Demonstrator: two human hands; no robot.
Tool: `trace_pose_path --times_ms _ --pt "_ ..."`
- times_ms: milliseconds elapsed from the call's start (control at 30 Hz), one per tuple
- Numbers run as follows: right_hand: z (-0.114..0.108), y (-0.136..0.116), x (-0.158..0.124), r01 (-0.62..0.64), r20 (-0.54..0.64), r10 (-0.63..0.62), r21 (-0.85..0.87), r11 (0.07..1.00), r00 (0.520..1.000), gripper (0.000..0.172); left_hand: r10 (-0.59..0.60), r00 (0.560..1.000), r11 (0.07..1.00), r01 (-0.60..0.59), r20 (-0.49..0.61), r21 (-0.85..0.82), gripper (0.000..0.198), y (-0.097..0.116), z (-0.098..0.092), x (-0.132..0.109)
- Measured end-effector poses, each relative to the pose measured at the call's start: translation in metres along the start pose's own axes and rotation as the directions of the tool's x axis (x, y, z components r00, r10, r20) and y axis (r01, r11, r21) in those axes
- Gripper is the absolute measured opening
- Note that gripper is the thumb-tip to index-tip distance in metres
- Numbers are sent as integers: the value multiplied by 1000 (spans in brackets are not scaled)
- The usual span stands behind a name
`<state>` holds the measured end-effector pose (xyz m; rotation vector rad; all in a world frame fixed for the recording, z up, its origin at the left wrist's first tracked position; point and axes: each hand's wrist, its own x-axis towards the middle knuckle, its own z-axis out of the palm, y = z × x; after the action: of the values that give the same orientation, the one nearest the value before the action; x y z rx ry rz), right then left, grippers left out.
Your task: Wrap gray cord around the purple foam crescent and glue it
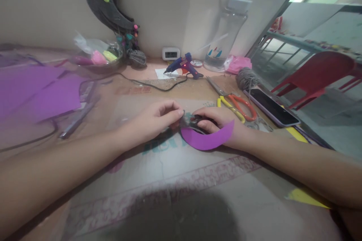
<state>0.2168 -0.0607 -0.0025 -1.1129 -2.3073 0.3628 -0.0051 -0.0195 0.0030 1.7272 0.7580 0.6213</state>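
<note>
A purple paper crescent (pixel 206 140) hangs tilted between my hands, its curved edge downward. My left hand (pixel 166 115) is closed in a pinch at the crescent's left end, where the tip is blurred. My right hand (pixel 216 119) is wrapped round a small dark tool (pixel 194 119) that looks like a hole punch; fingers hide most of it. The crescent's right tip lies in front of that hand. Scissors (pixel 230 99) with yellow and orange handles lie just behind my right hand.
A blue glue gun (pixel 185 65) with a lit red light stands at the back, its cord trailing left. Purple sheets (pixel 39 90) lie left. A phone (pixel 273 107) and grey yarn (pixel 247 78) are right. A glass bottle (pixel 223 41) and small clock (pixel 171 53) stand by the wall.
</note>
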Motion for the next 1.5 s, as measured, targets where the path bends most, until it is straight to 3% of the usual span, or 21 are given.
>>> trace_pose_path --times_ms 100,167,267,333,433,533,633,733,933,1500 --pt "-1 -3 1 -70 -52 73 72 995 996 27 -3 1000 1000 3 -16 9 18 0 0 1" --pt "-1 -3 2 -162 -123 187 189 969 975 25 -8 999 1000 8 -40 3 18 1 1 2" --pt "-2 4 5 -253 -227 380 442 861 897 29 -11 994 1000 8 -106 -27 18 2 2 3" --pt "-3 12 7 -201 -317 426 552 809 847 30 -21 988 998 12 -155 -56 18 2 2 3" --pt "-7 19 7 -47 -468 354 550 834 810 27 -43 980 997 28 -193 -77 18 2 2 2" --pt "-11 12 1 26 -539 169 336 941 825 22 -33 981 998 22 -191 -57 20 1 1 3" --pt "-12 -3 -5 130 -336 -138 -47 990 932 29 -13 984 1000 9 -175 -23 20 0 0 4" --pt "-10 -14 -7 282 -93 -320 -290 915 943 46 -12 990 1000 10 -144 -11 17 0 0 4" --pt "-4 -11 -3 210 -58 -268 -474 855 962 43 -26 996 999 28 -82 17 16 1 0 2" --pt "0 -9 0 278 37 -312 -565 777 949 39 -17 1000 1000 18 -17 21 18 -1 0 2"
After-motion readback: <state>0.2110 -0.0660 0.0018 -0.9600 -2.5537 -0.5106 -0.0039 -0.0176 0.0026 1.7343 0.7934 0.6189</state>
